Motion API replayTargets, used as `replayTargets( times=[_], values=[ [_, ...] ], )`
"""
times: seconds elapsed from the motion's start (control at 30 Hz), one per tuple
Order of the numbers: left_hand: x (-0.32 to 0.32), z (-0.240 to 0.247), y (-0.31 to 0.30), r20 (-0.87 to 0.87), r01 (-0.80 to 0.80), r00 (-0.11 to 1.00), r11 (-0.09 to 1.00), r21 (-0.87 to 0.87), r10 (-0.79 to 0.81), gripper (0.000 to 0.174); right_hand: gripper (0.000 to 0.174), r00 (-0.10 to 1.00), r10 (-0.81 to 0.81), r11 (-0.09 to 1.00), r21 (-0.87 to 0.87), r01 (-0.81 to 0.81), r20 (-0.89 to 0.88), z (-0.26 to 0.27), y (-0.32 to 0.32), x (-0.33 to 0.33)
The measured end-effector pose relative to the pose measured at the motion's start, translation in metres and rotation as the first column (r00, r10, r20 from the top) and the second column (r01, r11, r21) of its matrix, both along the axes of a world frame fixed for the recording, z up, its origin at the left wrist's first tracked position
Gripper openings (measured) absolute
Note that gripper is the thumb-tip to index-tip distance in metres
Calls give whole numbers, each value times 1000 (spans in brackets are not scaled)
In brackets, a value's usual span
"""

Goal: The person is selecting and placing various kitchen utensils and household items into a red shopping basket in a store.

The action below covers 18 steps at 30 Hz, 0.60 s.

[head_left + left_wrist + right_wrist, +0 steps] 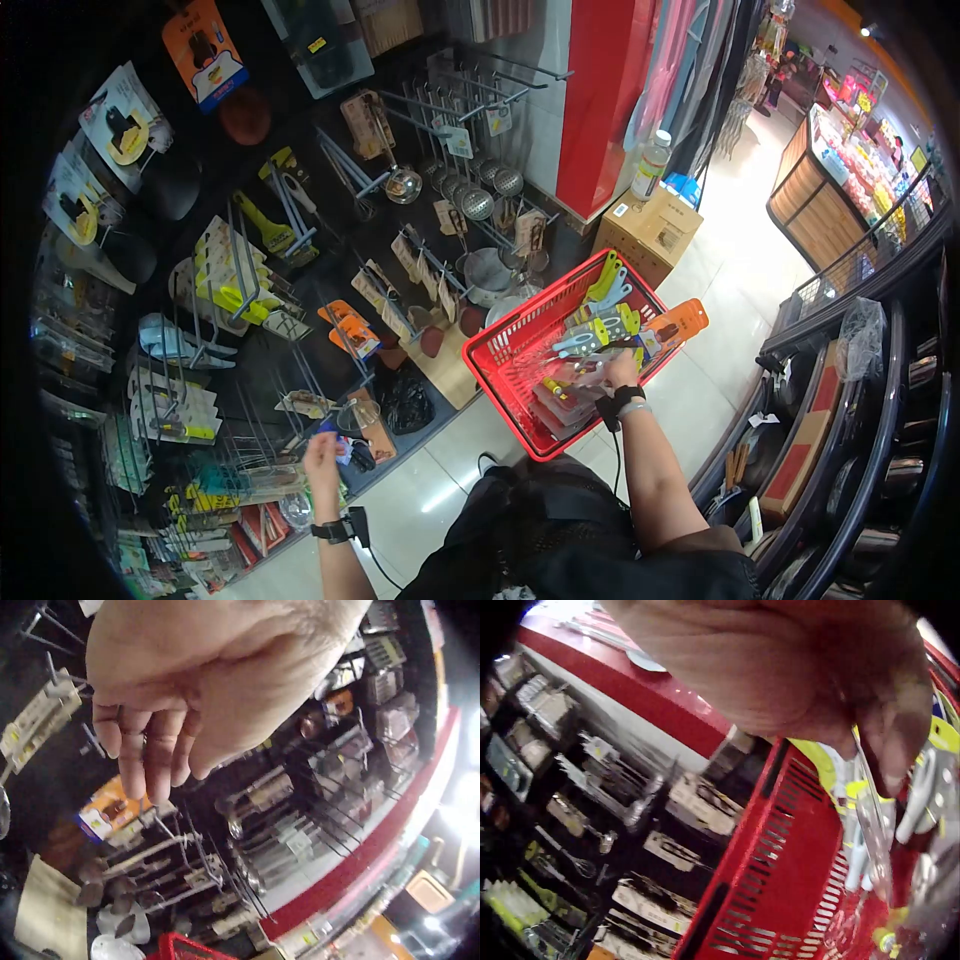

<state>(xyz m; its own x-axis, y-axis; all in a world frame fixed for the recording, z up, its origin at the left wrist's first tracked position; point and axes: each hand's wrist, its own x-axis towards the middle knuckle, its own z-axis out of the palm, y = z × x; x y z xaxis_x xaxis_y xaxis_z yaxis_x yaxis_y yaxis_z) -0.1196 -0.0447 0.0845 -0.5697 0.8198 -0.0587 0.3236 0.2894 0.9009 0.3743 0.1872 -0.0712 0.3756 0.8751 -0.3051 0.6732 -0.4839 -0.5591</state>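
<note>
Red plastic was seen in the slotted walls of a basket [802, 855], placed near the hanging wares [350, 330]. Within it, the edge of a clear packet [596, 370] was pinched in the fingers of the right hand [624, 370], beside green dotted packages [618, 322]. The left hand [322, 465] was held well apart, its fingers loosely extended.

Black short-sleeved top [640, 580], black wrist straps [330, 532], boxy black module [358, 522], thin dark cables [379, 563], pale right wristband [634, 407]
</note>
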Motion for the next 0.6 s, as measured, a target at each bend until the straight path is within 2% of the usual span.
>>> replayTargets(
  times=[0.03,0.07,0.13,0.17,0.2,0.23,0.27,0.33,0.4,0.47,0.53,0.6],
  values=[
    [16,1,10,5,106,994,994,-36,-106,15,36,993,113,992,45,-115,38,48,-6,-9],
    [34,3,20,14,211,978,975,-71,-210,15,36,993,111,993,47,-113,41,68,-6,-7],
    [75,28,41,21,330,943,928,-174,-332,17,33,882,449,885,64,-461,146,99,-4,-3],
    [87,23,51,38,407,914,908,-100,-405,17,33,881,447,885,67,-461,153,124,-5,-4],
    [98,18,61,48,476,879,879,-24,-474,18,29,799,583,787,144,-600,146,155,-10,-9],
    [110,21,70,24,523,852,852,-20,-522,21,26,692,706,658,221,-720,152,184,-15,-16],
    [121,25,80,-3,565,825,825,-18,-565,23,26,683,712,647,226,-728,162,210,-20,-24],
    [145,55,95,-311,636,727,771,-33,-612,31,23,518,852,473,318,-822,73,255,-30,-45],
    [165,71,105,-443,649,706,755,92,-553,35,22,377,922,326,352,-877,84,280,-38,-70],
    [176,86,105,-444,663,703,738,126,-556,40,20,281,953,222,368,-903,116,286,-45,-97],
    [177,82,98,-230,667,742,728,157,-630,34,19,203,968,147,324,-935,149,311,-61,-126],
    [170,64,85,-313,527,813,849,38,-491,24,15,242,947,120,464,-878,211,300,-67,-151]
  ],
)
